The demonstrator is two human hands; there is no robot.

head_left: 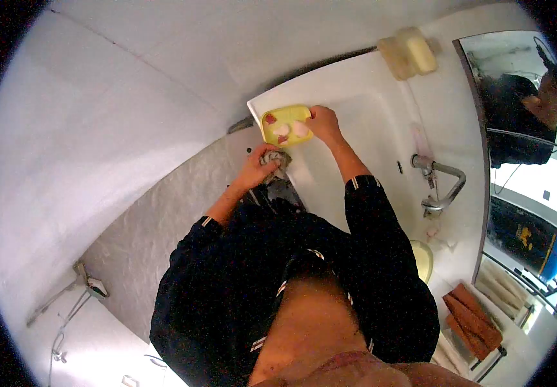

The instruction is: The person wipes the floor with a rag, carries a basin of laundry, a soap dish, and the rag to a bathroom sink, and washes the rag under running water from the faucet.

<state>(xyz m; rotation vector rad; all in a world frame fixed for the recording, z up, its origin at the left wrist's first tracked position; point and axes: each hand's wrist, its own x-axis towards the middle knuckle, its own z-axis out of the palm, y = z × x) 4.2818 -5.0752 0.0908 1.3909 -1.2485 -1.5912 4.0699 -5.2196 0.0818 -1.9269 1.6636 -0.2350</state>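
My right hand (325, 124) grips the right end of a shallow yellow dish (269, 137), held over the corner of the white basin (368, 97). Inside the dish lie pale, rounded pieces (300, 128) that look like soap, along with small dark-red pieces (283, 139). Just below the dish, my left hand (257, 169) has its fingers closed around a crumpled greyish cloth (279, 162). The cloth is near the lower edge of the dish; I cannot tell whether they touch.
A chrome tap (449, 187) juts from the basin's right side. Yellowish containers (414, 55) sit at the far rim. A mirror (517, 84) stands at right, with a brown towel (475, 322) hanging below. Grey flooring (162, 219) lies at left.
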